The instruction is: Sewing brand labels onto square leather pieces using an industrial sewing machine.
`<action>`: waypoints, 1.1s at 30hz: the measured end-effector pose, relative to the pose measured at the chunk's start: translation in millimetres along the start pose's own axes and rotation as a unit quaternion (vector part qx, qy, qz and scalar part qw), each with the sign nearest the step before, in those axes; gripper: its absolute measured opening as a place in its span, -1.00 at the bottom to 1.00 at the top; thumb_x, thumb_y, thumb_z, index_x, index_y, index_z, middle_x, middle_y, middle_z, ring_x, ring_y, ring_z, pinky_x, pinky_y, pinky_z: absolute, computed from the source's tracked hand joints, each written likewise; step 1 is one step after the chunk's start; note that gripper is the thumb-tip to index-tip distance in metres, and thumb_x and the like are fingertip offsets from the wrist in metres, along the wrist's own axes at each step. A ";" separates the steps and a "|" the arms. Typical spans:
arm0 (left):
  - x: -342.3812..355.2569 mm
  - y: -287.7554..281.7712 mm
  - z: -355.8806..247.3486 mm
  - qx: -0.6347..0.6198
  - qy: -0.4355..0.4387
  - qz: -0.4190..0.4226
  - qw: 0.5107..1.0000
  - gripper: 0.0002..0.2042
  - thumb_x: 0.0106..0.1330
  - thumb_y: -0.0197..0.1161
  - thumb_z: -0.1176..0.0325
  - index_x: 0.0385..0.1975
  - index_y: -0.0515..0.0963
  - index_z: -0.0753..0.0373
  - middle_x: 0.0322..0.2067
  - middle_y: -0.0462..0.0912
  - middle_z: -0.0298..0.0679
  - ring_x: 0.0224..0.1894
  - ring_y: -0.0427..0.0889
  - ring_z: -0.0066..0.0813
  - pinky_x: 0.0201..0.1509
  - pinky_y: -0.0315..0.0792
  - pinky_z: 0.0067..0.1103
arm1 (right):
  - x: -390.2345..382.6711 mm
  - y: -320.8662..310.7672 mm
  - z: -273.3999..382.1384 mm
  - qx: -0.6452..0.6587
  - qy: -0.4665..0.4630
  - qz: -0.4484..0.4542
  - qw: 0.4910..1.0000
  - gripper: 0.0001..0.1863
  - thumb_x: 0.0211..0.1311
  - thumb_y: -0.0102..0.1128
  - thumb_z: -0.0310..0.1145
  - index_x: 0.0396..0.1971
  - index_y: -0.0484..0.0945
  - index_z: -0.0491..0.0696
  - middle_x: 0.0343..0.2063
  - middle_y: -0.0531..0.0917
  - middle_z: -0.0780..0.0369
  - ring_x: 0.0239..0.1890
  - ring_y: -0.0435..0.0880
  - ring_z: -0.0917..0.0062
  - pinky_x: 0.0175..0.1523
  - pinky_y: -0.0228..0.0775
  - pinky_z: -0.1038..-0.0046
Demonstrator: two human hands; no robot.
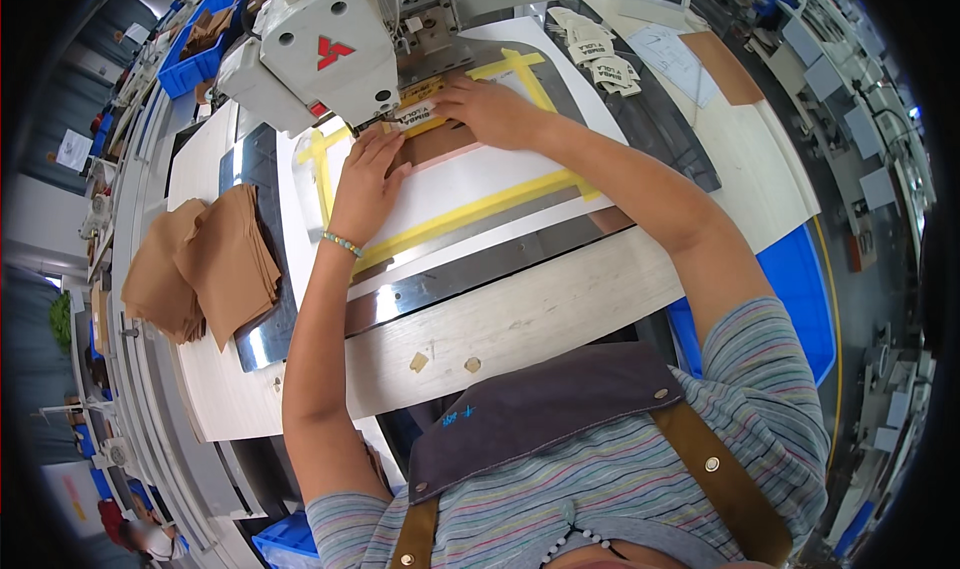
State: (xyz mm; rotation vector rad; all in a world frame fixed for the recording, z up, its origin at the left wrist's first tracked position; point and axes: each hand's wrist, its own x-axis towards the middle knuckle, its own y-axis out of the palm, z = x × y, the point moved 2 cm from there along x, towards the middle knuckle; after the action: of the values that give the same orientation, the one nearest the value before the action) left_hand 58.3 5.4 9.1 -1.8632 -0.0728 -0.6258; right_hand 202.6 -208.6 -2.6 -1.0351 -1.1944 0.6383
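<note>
A white sewing machine head (325, 49) stands over a white board (440, 194) edged with yellow tape. A brown piece (430, 147) with a pink edge lies on the board, with a small white printed label (415, 115) above it at a yellow fixture near the needle area. My left hand (368, 179) rests its slightly bent, apart fingers at the brown piece's left end, just below the machine head. My right hand (490, 111) lies with spread fingers at the label's right, touching the fixture. What lies under the fingertips is partly hidden.
Brown fabric stacks (225, 274) lie at the left, white labels (595, 49) and a brown sheet (720, 69) at the back right. Blue bins (800, 309) sit below the table's right edge and elsewhere (185, 64). A co-worker (150, 534) is at the lower left.
</note>
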 end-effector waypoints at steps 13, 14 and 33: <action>-11.5 -0.7 7.0 0.035 -0.002 0.025 0.999 -0.61 0.46 0.29 0.34 0.23 0.59 0.30 0.27 0.62 -0.06 0.41 0.43 0.05 0.55 0.22 -0.20 | 2.2 -28.1 47.3 0.088 0.104 0.023 0.990 -0.63 0.21 0.14 -0.56 0.01 0.68 -0.08 0.15 0.69 0.27 0.06 0.71 0.29 0.08 0.63 0.31; -8.3 -1.1 5.7 0.033 -0.002 0.025 0.999 -0.61 0.46 0.29 0.34 0.23 0.59 0.30 0.27 0.62 -0.06 0.41 0.43 0.05 0.55 0.22 -0.20 | -5.5 -37.1 42.0 0.088 0.105 0.024 0.990 -0.63 0.21 0.14 -0.56 0.01 0.68 -0.08 0.15 0.69 0.27 0.06 0.71 0.29 0.08 0.63 0.31; 5.5 -11.7 8.2 0.015 0.013 0.050 0.999 -0.68 0.43 0.31 0.34 0.12 0.67 0.30 0.18 0.69 -0.10 0.30 0.53 -0.03 0.44 0.36 -0.26 | -63.5 -45.7 -29.4 0.128 0.184 -0.217 0.950 -0.76 0.35 0.04 -0.53 -0.13 0.68 -0.05 -0.04 0.72 0.28 0.07 0.62 0.27 0.17 0.51 0.28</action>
State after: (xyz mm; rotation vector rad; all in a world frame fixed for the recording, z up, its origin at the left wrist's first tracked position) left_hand 62.1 15.9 19.6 -1.8173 0.0280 -0.5752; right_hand 207.4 -291.1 10.0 -0.6080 -0.9367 0.2291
